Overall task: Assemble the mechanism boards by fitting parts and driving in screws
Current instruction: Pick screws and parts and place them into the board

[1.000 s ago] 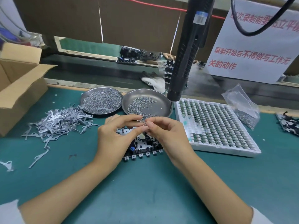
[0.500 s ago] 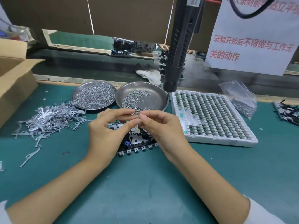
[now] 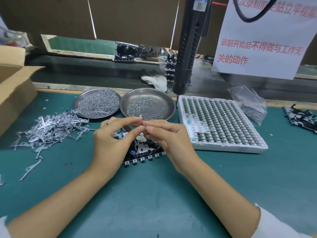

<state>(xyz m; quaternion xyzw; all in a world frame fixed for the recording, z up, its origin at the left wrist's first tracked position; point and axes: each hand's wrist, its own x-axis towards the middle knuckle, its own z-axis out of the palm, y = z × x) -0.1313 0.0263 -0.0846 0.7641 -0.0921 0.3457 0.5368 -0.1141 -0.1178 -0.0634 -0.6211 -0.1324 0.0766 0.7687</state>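
A: How are the hands entered?

B: Left hand [image 3: 109,143] and right hand [image 3: 169,140] are held fingertip to fingertip above the mechanism board [image 3: 144,150]; a tiny metal part [image 3: 141,121], seemingly a screw, is pinched between them. The board is laid mid-desk on the green mat [image 3: 154,194].

A: And the stock?

B: Two steel dishes of screws [image 3: 97,103] [image 3: 147,104] are listed at the desk's far edge, metal levers [image 3: 49,129] heaped toward the left edge, a white parts tray [image 3: 221,124] toward the right. An electric screwdriver [image 3: 188,48] is hung above.

A: Any writing?

B: A paper notice [image 3: 260,40] is printed in red: "录制开始后不得做与工作无关的动作".
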